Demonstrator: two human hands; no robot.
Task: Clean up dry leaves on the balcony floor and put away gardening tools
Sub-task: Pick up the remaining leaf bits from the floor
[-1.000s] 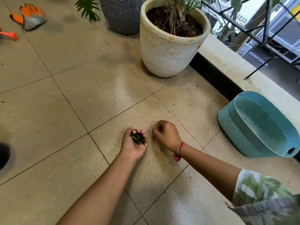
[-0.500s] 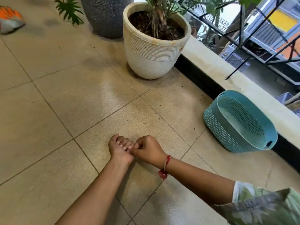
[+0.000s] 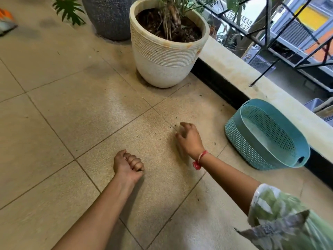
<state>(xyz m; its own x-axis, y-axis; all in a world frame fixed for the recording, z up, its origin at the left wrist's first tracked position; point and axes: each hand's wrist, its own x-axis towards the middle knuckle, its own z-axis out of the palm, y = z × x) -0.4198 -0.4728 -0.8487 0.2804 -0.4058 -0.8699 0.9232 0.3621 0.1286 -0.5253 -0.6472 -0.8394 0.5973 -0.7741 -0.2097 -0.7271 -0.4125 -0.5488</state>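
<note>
Two plant pots stand at the floor's far edge: one white ribbed pot (image 3: 167, 64) and one dark grey pot (image 3: 108, 18). One teal basket (image 3: 252, 147) is at the right edge. Two hands: left hand (image 3: 128, 164), right hand (image 3: 189, 138). One red wrist thread (image 3: 199, 160).

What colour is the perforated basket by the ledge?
Teal basket, shown best in the head view.

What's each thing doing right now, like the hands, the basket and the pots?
left hand: tight fist, contents hidden
right hand: fingers curled down at the tile, grip unclear
blue basket: tipped on its side, nothing showing inside
white pot: upright, soil and plant inside
grey pot: upright
</note>
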